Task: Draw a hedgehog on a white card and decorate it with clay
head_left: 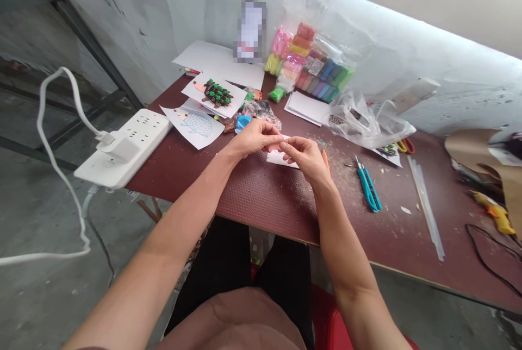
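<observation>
My left hand (pixel 256 138) and my right hand (pixel 305 157) meet above the table, fingertips pinched together. Whatever lies between them is too small and hidden to name. Under the hands, partly covered, is a white card (pixel 281 159) with a trace of pink line. A blue packet (pixel 243 123) lies just behind my left hand, beside crumpled clear wrappers (pixel 261 111). An orange stick-like tool (pixel 325 160) shows behind my right wrist. To the left are a card with a blue hedgehog drawing (pixel 197 126) and one with a hedgehog of dark seeds and green dots (pixel 218 93).
Bagged coloured clay (pixel 314 73) and a phone (pixel 250 29) stand against the wall. Further right are a plastic bag (pixel 369 124), a teal cutter (pixel 369 187), clear glue sticks (pixel 425 206) and a yellow glue gun (pixel 495 213). A power strip (pixel 124 146) overhangs the left edge.
</observation>
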The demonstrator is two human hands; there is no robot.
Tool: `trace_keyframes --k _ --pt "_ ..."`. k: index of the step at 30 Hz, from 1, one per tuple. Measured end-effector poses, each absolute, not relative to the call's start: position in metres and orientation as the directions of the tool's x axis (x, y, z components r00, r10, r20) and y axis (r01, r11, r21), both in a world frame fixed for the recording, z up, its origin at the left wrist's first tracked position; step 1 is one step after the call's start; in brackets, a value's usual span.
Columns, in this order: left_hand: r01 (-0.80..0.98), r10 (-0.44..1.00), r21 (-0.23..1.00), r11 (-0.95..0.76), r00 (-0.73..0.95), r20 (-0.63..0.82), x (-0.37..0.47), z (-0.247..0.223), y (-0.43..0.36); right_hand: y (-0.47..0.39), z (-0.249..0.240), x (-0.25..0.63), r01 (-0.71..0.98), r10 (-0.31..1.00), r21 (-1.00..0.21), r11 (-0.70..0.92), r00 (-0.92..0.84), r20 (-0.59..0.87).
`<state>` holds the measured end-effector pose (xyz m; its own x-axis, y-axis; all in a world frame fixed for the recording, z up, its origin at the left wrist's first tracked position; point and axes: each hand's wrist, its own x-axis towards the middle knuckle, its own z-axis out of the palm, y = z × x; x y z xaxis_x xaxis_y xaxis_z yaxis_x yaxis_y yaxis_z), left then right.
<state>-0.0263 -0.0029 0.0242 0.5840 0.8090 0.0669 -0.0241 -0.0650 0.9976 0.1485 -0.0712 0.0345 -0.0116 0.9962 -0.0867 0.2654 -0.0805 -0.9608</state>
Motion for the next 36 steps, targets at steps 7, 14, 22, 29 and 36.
trace_keyframes --k 7,14,22,29,36 --pt "-0.048 0.821 0.998 0.036 0.571 -0.002 -0.0266 0.0248 -0.0031 -0.0691 0.0307 0.1506 0.255 0.997 -0.964 -0.07 0.0 -0.072" --pt "0.037 0.793 0.999 0.033 0.608 -0.049 -0.0309 0.0224 -0.0006 -0.0685 0.0332 0.1526 0.258 0.997 -0.964 -0.071 0.034 -0.064" --pt "0.084 0.778 0.996 0.013 0.625 -0.063 -0.0301 0.0234 -0.0025 -0.0685 0.0326 0.1529 0.281 0.997 -0.959 -0.03 0.075 -0.009" --pt "0.062 0.802 0.998 0.02 0.596 -0.052 -0.0287 0.0243 -0.0037 -0.0695 0.0354 0.1515 0.289 0.991 -0.957 0.031 0.116 0.067" --pt "0.085 0.802 0.996 0.029 0.593 -0.074 -0.0294 0.025 -0.0025 -0.0725 0.038 0.149 0.406 0.994 -0.913 0.041 0.077 0.079"
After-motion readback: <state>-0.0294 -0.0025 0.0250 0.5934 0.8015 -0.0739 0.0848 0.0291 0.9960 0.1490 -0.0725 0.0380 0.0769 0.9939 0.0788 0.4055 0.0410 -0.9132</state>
